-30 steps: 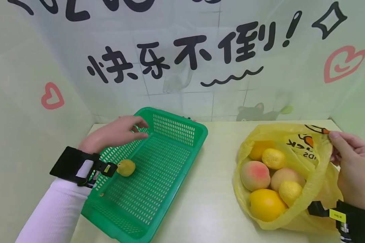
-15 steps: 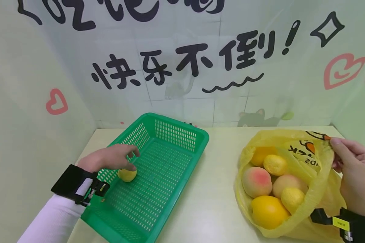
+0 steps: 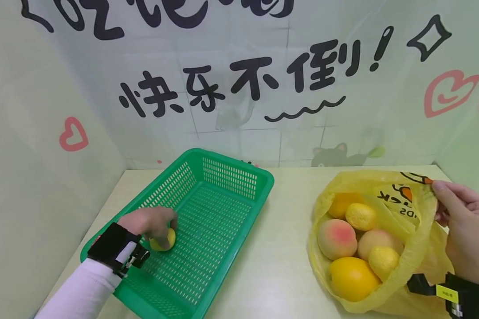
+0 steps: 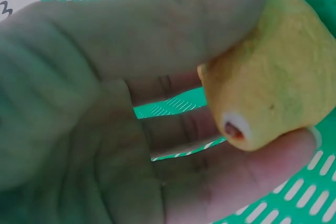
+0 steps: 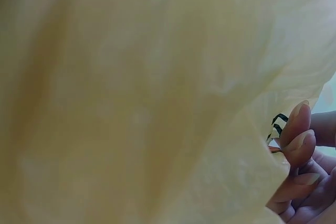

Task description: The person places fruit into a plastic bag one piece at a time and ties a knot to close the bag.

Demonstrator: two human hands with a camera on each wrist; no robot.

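Observation:
In the head view my left hand [image 3: 153, 223] reaches down into the green basket [image 3: 245, 241] and holds a yellow lemon [image 3: 170, 239] near the basket's left side. The left wrist view shows the lemon [image 4: 278, 77] close up, thumb on one side and fingers on the other, its stem end facing the palm. On the right, my right hand [image 3: 469, 221] pinches the upper edge of a yellow plastic bag [image 3: 425, 235], which stands open. Bag film fills most of the right wrist view, with the pinching fingertips [image 5: 302, 148] at its right edge.
Inside the bag lie a peach [image 3: 337, 239], an orange-yellow fruit [image 3: 353, 279], lemons [image 3: 361, 215] and other fruit. A pale table [image 3: 279, 248] lies between basket and bag. Behind it rises a printed backdrop [image 3: 239, 141].
My left hand has come down from above the basket onto the lemon and now grips it. The right hand keeps its pinch on the bag.

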